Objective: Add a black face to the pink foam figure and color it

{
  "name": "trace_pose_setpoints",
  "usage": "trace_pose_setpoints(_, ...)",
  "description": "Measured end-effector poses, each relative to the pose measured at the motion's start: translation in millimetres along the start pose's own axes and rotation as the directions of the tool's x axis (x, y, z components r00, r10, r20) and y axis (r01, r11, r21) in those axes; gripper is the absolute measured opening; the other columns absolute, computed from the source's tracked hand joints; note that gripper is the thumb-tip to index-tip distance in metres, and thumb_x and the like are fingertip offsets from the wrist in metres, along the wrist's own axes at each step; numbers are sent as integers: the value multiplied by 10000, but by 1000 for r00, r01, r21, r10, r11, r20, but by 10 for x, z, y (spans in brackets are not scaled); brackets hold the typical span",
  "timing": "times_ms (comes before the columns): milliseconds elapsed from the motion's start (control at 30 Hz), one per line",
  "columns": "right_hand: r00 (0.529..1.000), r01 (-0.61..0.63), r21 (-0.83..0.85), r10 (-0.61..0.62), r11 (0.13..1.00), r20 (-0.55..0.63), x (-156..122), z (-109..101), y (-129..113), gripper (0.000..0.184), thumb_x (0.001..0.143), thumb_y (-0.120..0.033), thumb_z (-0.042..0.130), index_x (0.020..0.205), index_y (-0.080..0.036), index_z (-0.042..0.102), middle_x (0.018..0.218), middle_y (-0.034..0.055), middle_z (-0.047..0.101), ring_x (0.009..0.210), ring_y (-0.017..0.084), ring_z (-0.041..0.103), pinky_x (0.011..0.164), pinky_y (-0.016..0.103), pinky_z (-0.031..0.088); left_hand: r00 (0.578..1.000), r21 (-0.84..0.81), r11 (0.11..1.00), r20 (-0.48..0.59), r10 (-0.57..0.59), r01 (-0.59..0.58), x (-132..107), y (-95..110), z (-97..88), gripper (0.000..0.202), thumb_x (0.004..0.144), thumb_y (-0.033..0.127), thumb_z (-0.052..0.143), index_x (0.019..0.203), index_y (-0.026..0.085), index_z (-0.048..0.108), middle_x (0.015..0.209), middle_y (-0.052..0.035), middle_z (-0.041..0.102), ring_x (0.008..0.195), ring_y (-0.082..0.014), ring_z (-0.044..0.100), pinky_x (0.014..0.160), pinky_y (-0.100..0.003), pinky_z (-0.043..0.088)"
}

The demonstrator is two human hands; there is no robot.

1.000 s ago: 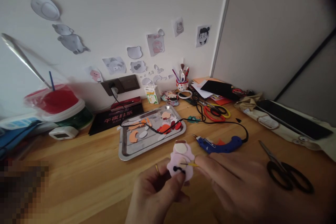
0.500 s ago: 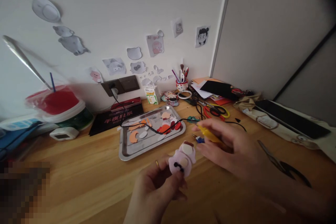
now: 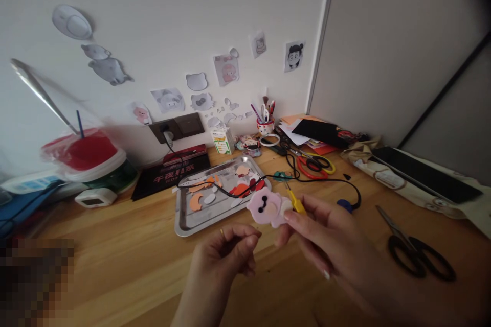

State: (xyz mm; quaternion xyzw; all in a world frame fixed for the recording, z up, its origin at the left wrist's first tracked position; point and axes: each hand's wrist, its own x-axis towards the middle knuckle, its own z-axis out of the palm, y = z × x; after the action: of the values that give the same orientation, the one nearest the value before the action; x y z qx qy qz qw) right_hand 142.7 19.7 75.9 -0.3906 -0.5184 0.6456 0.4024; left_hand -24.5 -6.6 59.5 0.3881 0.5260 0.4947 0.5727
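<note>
My right hand (image 3: 326,235) grips a pale pink felt animal figure (image 3: 266,208) by one end, its face with two black joined dots turned up and left. In the same hand sits a yellow-handled tool (image 3: 297,204), its thin metal tip pointing up past the figure. Just to the left, my left hand (image 3: 233,253) is closed in a pinch with a ring on one finger. Whatever is between its fingertips is too small to name. Behind the figure, a metal tray (image 3: 184,222) carries orange, red and white cut-out pieces.
Black-handled scissors (image 3: 414,253) lie on the right, with a blue round object (image 3: 344,206) nearer the hand. A black cord (image 3: 307,180) crosses the tray and table. Further back stand a pen cup (image 3: 266,125), a small carton (image 3: 222,141) and a large tub (image 3: 111,171).
The felt figure has passed from my left hand to my right, turning sideways. The yellow tool has stayed in my right hand. My left fingers have closed into a pinch.
</note>
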Motion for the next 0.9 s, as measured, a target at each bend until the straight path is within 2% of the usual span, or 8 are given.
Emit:
trace_pose_setpoints(267, 1000, -24, 66, 26, 998, -18, -60, 82, 126, 236, 849, -412, 489, 834, -177, 483, 815, 17, 653, 335, -13, 319, 316, 153, 185, 998, 53, 998, -52, 39, -36, -38, -34, -21, 188, 786, 344, 595, 759, 160, 623, 408, 65, 450, 380, -55, 388, 404, -155, 300)
trace_pose_setpoints(367, 999, -7, 55, 9, 998, -31, -58, 80, 142, 234, 843, -413, 494, 847, -179, 493, 807, 14, 650, 340, -7, 330, 316, 154, 204, 987, 1, 996, -130, 90, -91, -25, -16, -22, 189, 830, 338, 550, 756, 168, 584, 421, 81, 388, 393, -48, 324, 409, -156, 258)
trace_pose_setpoints(533, 999, -20, 63, 23, 998, -46, -52, 101, 153, 248, 828, -420, 510, 826, -175, 475, 789, 19, 660, 331, -4, 332, 314, 153, 220, 925, -221, 939, -333, 181, -264, 78, 110, -125, 310, 876, 317, 485, 598, 182, 455, 476, 74, 321, 460, -75, 314, 460, -171, 310)
trace_pose_setpoints(667, 999, -23, 68, 26, 997, -43, -59, 106, 185, 240, 838, -407, 506, 817, -172, 461, 805, 26, 664, 332, -8, 332, 318, 151, 224, 879, -238, 921, -441, 182, -310, 159, 186, -276, 445, 854, 397, 499, 476, 185, 396, 450, 64, 325, 477, -86, 362, 495, -177, 361)
trace_pose_setpoints(733, 999, -15, 73, 17, 997, -36, -66, 105, 204, 229, 845, -401, 502, 846, -175, 468, 810, 22, 663, 338, -8, 334, 322, 149, 225, 890, -184, 945, -423, 171, -270, 170, 190, -287, 385, 791, 398, 591, 489, 178, 499, 522, 42, 482, 564, -94, 469, 552, -187, 406)
trace_pose_setpoints(800, 1000, 3, 65, -1, 998, -26, -68, 106, 219, 224, 851, -399, 496, 874, -177, 480, 809, 20, 661, 346, -7, 339, 327, 149, 227, 928, -125, 973, -344, 143, -196, 157, 189, -232, 211, 749, 374, 647, 691, 171, 659, 765, -14, 651, 752, -145, 570, 649, -229, 452)
trace_pose_setpoints(867, 1000, 15, 46, -14, 999, -13, -63, 109, 232, 225, 854, -397, 491, 899, -176, 493, 811, 22, 658, 352, -2, 350, 330, 154, 233, 968, -64, 985, -209, 142, -158, 131, 199, -137, 291, 786, 418, 587, 900, 171, 689, 990, -67, 676, 932, -209, 580, 762, -298, 463)
trace_pose_setpoints(900, 1000, 13, 40, -13, 999, -7, -59, 112, 239, 227, 855, -396, 490, 910, -176, 496, 809, 23, 658, 352, -1, 354, 330, 156, 237, 980, -32, 988, -134, 146, -151, 117, 210, -86, 329, 803, 441, 552, 942, 176, 688, 1019, -73, 677, 961, -221, 578, 795, -317, 458)
